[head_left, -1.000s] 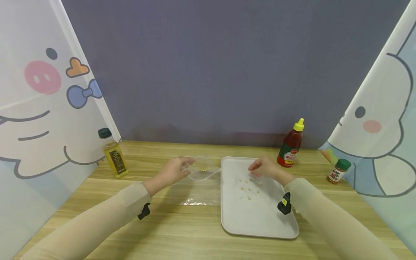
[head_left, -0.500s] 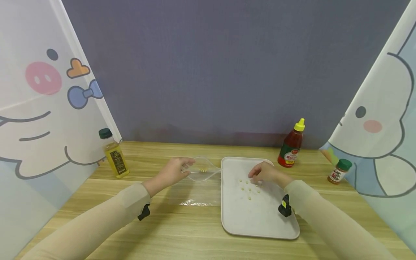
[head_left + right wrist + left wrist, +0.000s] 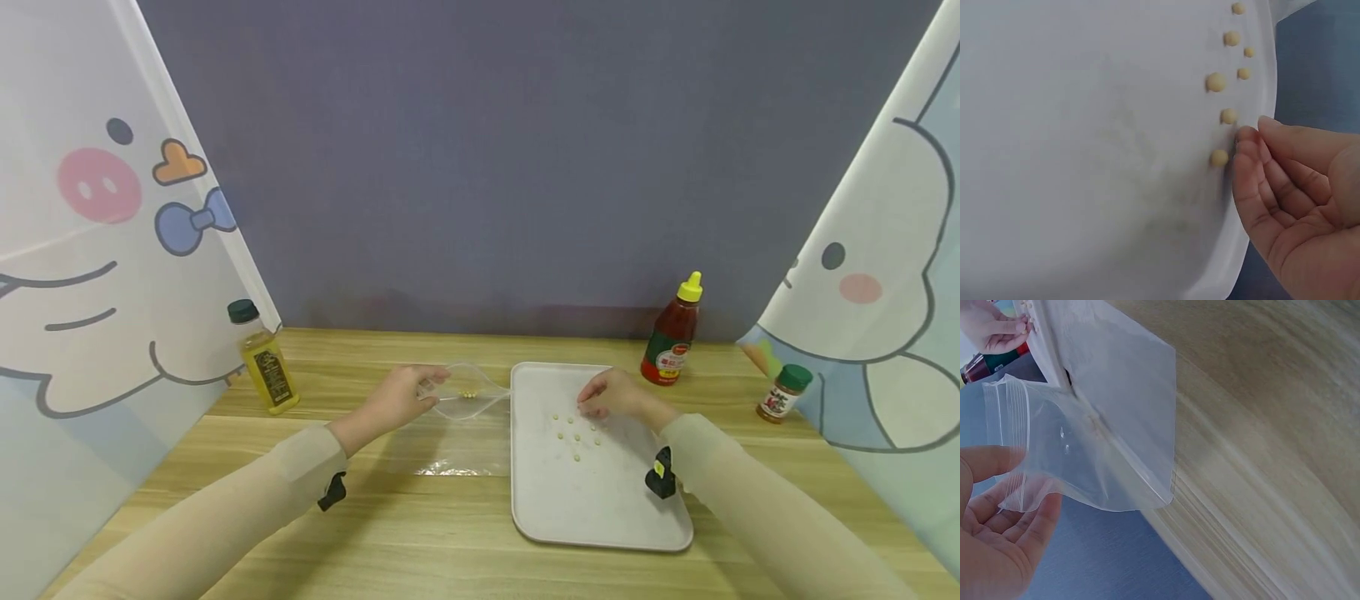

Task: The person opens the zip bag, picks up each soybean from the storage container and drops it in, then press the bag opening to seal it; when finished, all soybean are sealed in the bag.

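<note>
My left hand (image 3: 397, 398) holds the rim of a clear zip-lock bag (image 3: 1085, 444), its thumb and fingers on either side of the plastic. The mouth of the bag gapes, and a small cluster of soybeans (image 3: 468, 394) shows in it in the head view. To the right lies a white tray (image 3: 592, 508) with several loose soybeans (image 3: 1215, 82) scattered on it. Just over the tray's far part, my right hand (image 3: 1300, 206) has thumb and forefinger tips together in a pinch. The bean between those fingertips is hidden from view.
A bottle of yellow oil (image 3: 272, 371) stands at the left. Behind the tray's far right corner is a ketchup bottle (image 3: 670, 342), and a green-capped spice jar (image 3: 783, 395) stands farther right. A dark panel (image 3: 480, 167) closes off the table's back.
The right hand came down onto a soybean on the tray, then lifted slightly. That bean is gone from its spot. The left hand keeps its grip on the bag.
</note>
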The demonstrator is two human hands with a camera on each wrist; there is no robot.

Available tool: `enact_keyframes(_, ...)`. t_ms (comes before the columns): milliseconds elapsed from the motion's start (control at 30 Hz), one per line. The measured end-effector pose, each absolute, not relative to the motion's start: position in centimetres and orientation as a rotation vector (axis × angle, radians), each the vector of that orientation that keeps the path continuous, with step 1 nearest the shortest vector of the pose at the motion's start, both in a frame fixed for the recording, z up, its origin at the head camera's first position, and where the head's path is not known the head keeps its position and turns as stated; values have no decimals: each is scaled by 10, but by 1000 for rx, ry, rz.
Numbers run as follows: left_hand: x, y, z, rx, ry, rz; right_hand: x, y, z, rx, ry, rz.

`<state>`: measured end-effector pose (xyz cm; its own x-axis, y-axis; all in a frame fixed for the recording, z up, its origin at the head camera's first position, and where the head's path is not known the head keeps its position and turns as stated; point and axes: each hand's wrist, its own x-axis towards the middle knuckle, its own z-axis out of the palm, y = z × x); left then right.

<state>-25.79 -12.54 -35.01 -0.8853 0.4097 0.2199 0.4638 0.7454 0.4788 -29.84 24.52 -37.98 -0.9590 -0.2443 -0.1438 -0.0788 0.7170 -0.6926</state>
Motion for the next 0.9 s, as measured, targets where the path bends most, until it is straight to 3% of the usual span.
enact_keyframes(367, -259, -123, -351, -705, -2849, -778, -300, 230, -357, -337, 2637, -1385)
enact_keyframes(600, -259, -119, -349, -696, -2840, -768, -293, 203, -324, -394, 2647, -1465)
enact_keyframes(900, -258, -119, -348, -691, -2834, -751, -288, 163, -312, -492, 2593, -1569)
